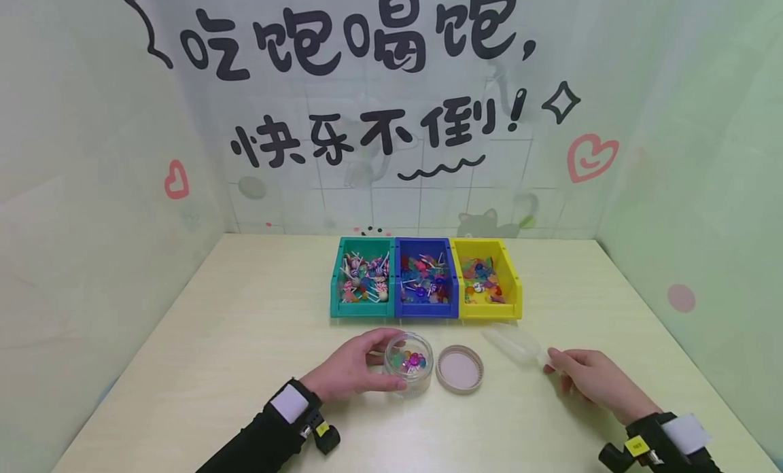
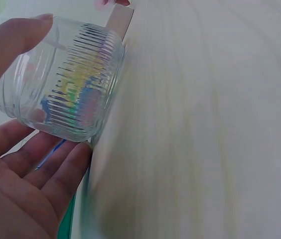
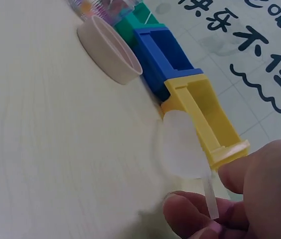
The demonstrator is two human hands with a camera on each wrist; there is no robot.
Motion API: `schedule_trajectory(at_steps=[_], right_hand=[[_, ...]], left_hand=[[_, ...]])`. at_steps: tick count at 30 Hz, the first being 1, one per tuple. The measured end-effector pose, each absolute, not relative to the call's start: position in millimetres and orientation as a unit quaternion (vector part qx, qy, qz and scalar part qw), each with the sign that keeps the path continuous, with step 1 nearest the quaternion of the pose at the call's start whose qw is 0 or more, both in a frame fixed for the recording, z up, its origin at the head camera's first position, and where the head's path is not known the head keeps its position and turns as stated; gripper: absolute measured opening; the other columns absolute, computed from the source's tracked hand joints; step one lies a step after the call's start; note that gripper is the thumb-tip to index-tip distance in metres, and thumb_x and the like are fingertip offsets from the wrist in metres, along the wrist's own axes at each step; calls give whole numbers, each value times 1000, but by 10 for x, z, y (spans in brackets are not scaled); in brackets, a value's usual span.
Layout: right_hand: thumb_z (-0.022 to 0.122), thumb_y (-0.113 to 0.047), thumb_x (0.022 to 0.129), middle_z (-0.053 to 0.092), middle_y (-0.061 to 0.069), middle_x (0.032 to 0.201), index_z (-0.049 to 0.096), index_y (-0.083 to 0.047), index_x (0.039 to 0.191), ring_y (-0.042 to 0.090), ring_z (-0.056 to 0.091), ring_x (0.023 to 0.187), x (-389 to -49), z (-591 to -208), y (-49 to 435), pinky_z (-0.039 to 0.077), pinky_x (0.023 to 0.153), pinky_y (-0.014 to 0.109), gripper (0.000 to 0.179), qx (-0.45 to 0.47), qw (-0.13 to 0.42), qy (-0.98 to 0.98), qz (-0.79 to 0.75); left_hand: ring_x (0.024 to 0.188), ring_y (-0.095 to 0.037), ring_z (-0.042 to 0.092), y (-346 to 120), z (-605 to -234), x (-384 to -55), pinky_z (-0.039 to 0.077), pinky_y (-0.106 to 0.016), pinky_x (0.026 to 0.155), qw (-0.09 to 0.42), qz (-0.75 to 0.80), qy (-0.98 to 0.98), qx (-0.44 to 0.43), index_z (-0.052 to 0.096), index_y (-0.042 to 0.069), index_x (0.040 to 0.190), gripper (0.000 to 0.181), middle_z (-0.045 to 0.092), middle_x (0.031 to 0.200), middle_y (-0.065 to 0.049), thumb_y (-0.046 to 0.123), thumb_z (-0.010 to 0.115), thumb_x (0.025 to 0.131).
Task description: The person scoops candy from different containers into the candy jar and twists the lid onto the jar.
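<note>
My left hand point(image 1: 349, 370) holds a small clear glass jar point(image 1: 417, 386), thumb on the near side and fingers round the far side. The jar is uncapped, with ribbed walls, and colourful little beads or charms point(image 1: 411, 361) lie inside it. Just right of it rests a round pale pinkish lid point(image 1: 460, 369). My right hand point(image 1: 595, 379) pinches the thin handle of a translucent whitish scoop point(image 1: 516, 344) between thumb and fingers. In the right wrist view the scoop's rounded head point(image 3: 183, 144) points away from the hand, overlapping the yellow bin.
Three joined bins stand behind the jar: green point(image 1: 362, 310), blue point(image 1: 426, 310) and yellow point(image 1: 491, 311). The green and blue ones hold tiny lollipop-like charms; small colourful pieces lie in the yellow one. Printed curtains enclose the pale wooden table point(image 1: 257, 289) at the back and sides.
</note>
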State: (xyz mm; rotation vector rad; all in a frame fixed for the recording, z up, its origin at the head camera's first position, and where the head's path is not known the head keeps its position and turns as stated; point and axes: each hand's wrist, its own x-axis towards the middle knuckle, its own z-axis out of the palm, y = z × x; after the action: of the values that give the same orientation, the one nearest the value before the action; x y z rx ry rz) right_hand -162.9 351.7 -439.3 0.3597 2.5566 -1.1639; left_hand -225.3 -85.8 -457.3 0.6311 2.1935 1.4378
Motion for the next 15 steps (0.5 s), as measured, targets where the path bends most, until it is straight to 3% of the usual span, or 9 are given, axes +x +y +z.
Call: schedule_trajectory(at_steps=[8,15], right_hand=[[42,-66,113,65,3,80,73,0,122,21,54,68,-1626,-4388,3581,40,63,32,74,142,137,914,-355],[38,-70,112,62,3,76,75,-4,119,21,51,65,-1672,-4294,3664,38,62,33,77,137,121,924,-336]], left_hand=[[137,-30,63,-858,-4566,-2246,55,-52,117,218,519,795,225,56,18,158,78,65,151,-5,30,94,90],[137,-30,63,-861,-4565,-2244,54,-52,118,218,522,792,229,57,18,157,77,65,153,-6,30,94,91]])
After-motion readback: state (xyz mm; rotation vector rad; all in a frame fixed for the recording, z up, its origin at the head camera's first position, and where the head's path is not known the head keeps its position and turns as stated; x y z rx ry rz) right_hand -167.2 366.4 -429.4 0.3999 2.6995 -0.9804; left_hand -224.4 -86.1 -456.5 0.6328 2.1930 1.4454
